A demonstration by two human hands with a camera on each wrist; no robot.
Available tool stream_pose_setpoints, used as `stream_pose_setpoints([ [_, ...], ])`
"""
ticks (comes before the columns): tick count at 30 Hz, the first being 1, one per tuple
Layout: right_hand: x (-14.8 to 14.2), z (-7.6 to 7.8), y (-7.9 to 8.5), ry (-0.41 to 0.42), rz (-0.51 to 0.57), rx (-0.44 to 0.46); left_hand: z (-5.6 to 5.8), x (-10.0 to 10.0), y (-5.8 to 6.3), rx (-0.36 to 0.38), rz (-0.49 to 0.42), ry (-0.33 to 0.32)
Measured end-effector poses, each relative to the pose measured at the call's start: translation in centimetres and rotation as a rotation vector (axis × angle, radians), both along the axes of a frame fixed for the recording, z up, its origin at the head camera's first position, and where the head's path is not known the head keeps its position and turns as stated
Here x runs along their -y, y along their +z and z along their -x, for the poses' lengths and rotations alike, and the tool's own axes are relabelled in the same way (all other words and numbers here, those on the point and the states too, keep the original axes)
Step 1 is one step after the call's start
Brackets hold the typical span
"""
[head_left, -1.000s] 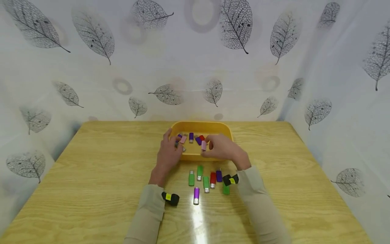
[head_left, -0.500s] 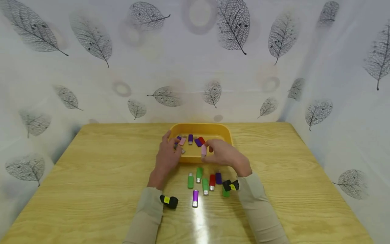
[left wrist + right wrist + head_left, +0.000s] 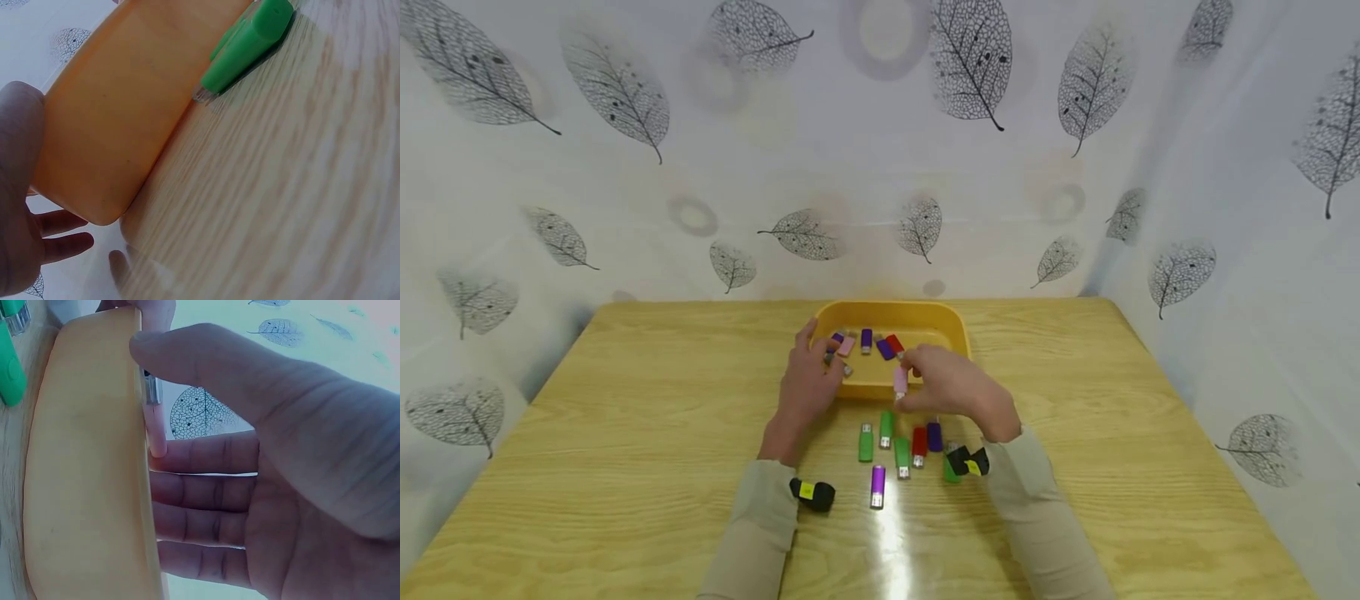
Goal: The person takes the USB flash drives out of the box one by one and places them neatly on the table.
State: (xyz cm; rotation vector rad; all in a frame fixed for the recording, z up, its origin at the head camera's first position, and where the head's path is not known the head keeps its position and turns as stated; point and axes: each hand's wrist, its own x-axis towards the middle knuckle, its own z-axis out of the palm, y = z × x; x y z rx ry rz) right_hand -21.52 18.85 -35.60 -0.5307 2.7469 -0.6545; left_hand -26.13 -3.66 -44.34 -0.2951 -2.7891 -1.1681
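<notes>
My right hand (image 3: 955,379) pinches a pink USB stick (image 3: 900,379) between thumb and fingers at the front rim of a yellow plastic bin (image 3: 917,312). In the right wrist view the stick's metal plug (image 3: 152,389) shows beneath the thumb, beside the rim. My left hand (image 3: 808,379) grips the bin's left front corner. The left wrist view shows some of its fingers (image 3: 65,247) outside the end wall. Inside the bin lie purple sticks (image 3: 867,341), a red stick (image 3: 895,345) and another pink one (image 3: 847,346); others are partly hidden by my left hand.
Before the bin on the wooden table (image 3: 625,467) lie several green USB sticks (image 3: 866,444), a red one (image 3: 919,446), a dark purple one (image 3: 934,436) and a bright purple one (image 3: 877,486). A leaf-patterned curtain (image 3: 850,167) hangs behind.
My right hand has drawn the pink USB stick slightly toward me, from over the bin's inside to its front rim. My left hand stays on the corner.
</notes>
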Motion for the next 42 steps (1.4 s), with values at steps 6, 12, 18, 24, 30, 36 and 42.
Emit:
stream_pose_setpoints([
  [6, -0.1, -1.0, 0.3, -0.008, -0.054, 0.002, 0.1, -0.2, 0.0, -0.003, -0.001, 0.002],
  [12, 0.0, -2.1, 0.3, 0.003, -0.098, -0.073, 0.1, -0.3, 0.2, 0.005, 0.007, -0.002],
  [18, -0.4, -3.4, -0.5, 0.051, -0.123, -0.215, 0.0, -0.3, 0.4, 0.012, 0.025, 0.001],
  [24, -0.5, -4.2, -0.8, 0.083, -0.171, -0.274, -0.1, 0.1, 0.7, 0.008, 0.022, 0.012],
  [30, 0.3, -4.5, -1.1, 0.088, -0.184, -0.054, -0.1, 0.2, 0.6, 0.016, 0.007, 0.010],
  [36, 0.7, -4.6, -2.3, 0.095, -0.250, 0.028, -0.1, 0.1, 0.3, 0.005, -0.003, 0.007],
  [42, 0.7, -4.5, -3.1, 0.089, -0.272, 0.035, -0.1, 0.1, 0.1, -0.006, -0.011, 0.002],
])
